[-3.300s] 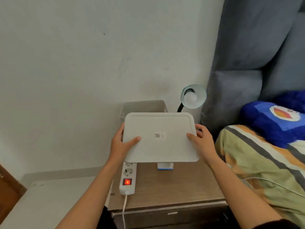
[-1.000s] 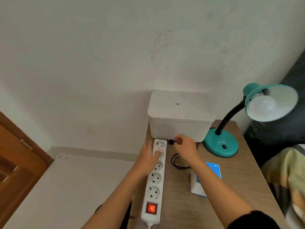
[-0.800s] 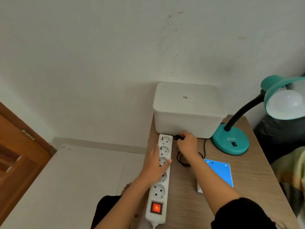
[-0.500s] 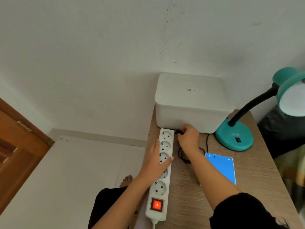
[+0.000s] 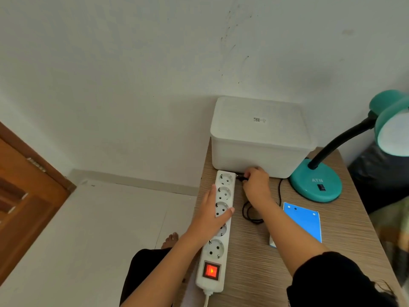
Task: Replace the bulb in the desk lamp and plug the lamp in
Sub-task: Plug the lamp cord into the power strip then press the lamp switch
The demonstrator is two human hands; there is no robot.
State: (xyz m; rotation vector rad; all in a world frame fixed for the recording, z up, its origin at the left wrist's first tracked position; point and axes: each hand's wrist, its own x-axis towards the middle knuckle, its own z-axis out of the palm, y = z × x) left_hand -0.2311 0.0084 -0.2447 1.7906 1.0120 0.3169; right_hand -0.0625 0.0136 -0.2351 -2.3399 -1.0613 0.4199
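A teal desk lamp stands at the right of the wooden bedside table, its shade holding a white bulb at the frame's right edge. A white power strip with a lit red switch lies along the table's left edge. My left hand lies flat across the strip's middle sockets, pressing on it. My right hand pinches the lamp's black plug just right of the strip's far socket. The black cord loops on the table under my right wrist.
A closed white lidded box stands at the back of the table against the wall. A blue and white bulb carton lies flat near the lamp base. A wooden door is at the left, dark bedding at the right edge.
Earlier both hands carried the white lid, which now sits on the box. Over the last second my hands hardly moved, left on the strip, right holding the plug by the far socket.
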